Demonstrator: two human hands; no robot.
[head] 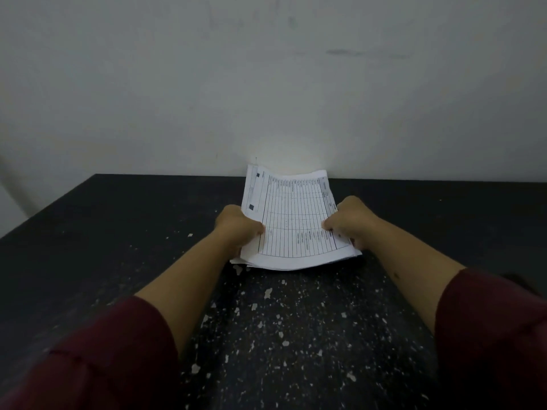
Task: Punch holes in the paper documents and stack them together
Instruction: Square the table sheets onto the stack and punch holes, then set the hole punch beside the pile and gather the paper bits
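A stack of white paper documents (296, 220), its top sheet printed with a ruled table, is held over the dark table near the wall. My left hand (238, 224) grips the stack's left edge, thumb on top. On the opposite edge my right hand (350, 221) does the same. The far end of the stack tilts upward and the sheets bow slightly, with a few lower sheets sticking out at the near left corner. No hole punch is in view.
The black table (118, 232) is chipped, with many pale flecks across its near half. A plain grey wall (266, 84) rises right behind the table's far edge. Dark red sleeves cover both upper arms.
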